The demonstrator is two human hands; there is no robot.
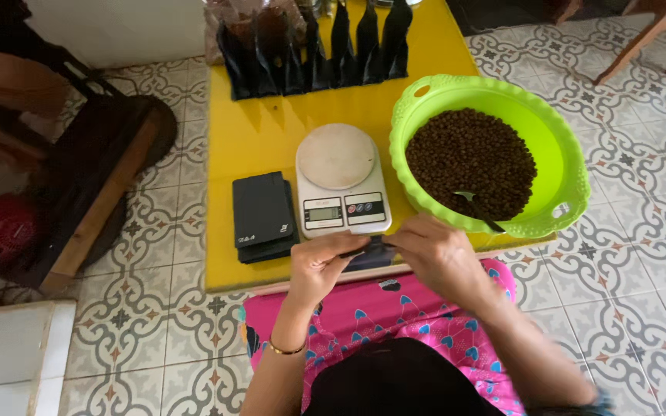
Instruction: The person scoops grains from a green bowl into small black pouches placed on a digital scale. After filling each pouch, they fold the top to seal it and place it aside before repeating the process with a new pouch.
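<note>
One yellow desk (256,131) carries our green basin (556,146) of coffee beans (468,158), white scale (341,181), black pouch stack (264,212). Our left hand (319,266) and right hand (437,254) both pinch one dark pouch (375,250) at desk's near edge.

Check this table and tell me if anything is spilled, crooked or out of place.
Nothing stands out. The beans sit inside the green bowl with none loose on the yellow table. The scale stands bare and square, the flat black pouches lie stacked, and both hands hold a dark pouch.
</note>
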